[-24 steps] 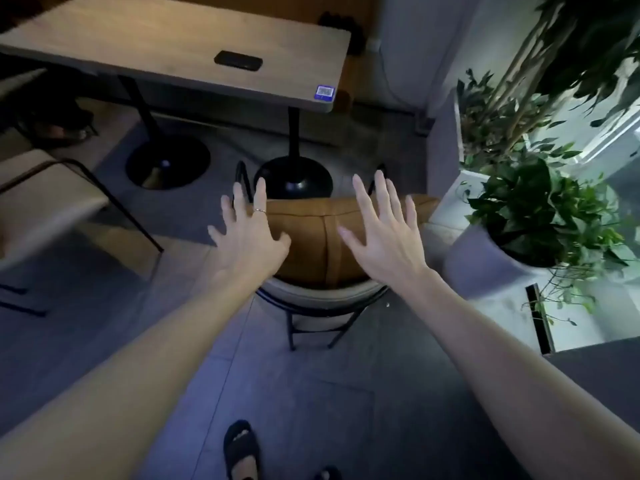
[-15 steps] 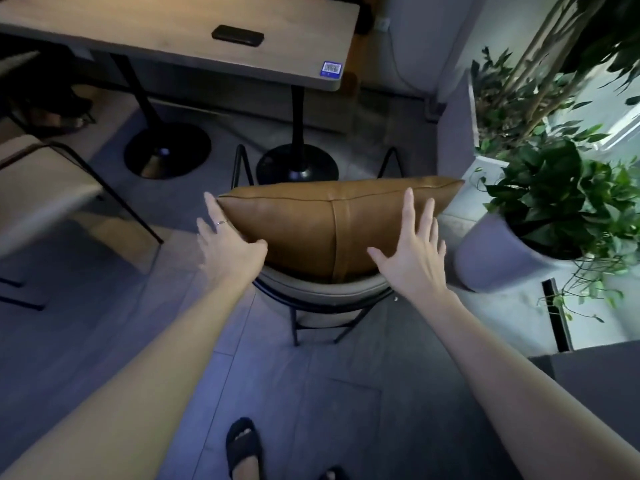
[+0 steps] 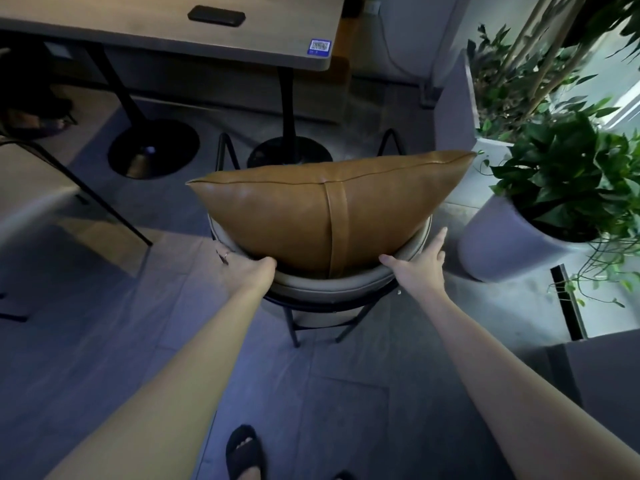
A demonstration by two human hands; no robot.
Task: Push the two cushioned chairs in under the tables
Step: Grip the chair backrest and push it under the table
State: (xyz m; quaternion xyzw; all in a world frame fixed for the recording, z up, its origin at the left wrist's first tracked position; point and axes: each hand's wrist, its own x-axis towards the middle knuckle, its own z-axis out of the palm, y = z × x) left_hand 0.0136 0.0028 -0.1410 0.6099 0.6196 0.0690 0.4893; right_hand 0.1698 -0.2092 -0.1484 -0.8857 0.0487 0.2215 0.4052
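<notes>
A chair with a curved beige backrest (image 3: 322, 289) and thin black legs stands right in front of me, facing the wooden table (image 3: 166, 32). A tan leather cushion (image 3: 294, 220) leans against the inside of the backrest. My left hand (image 3: 244, 266) holds the backrest's left side, thumb on top by the cushion, fingers wrapped around the outside. My right hand (image 3: 420, 261) grips the right side the same way. A second chair (image 3: 31, 202) with a pale seat and black frame stands at the left edge, away from the table.
Two black pedestal bases (image 3: 152, 150) (image 3: 289, 154) hold the table up, just beyond the chair's front legs. A black device (image 3: 216, 16) lies on the tabletop. A grey planter (image 3: 502, 244) with leafy plants stands close on the right. My sandalled foot (image 3: 244, 452) is below.
Both hands came down from spread in the air above the cushion onto the two sides of the backrest. The view has moved closer to the chair.
</notes>
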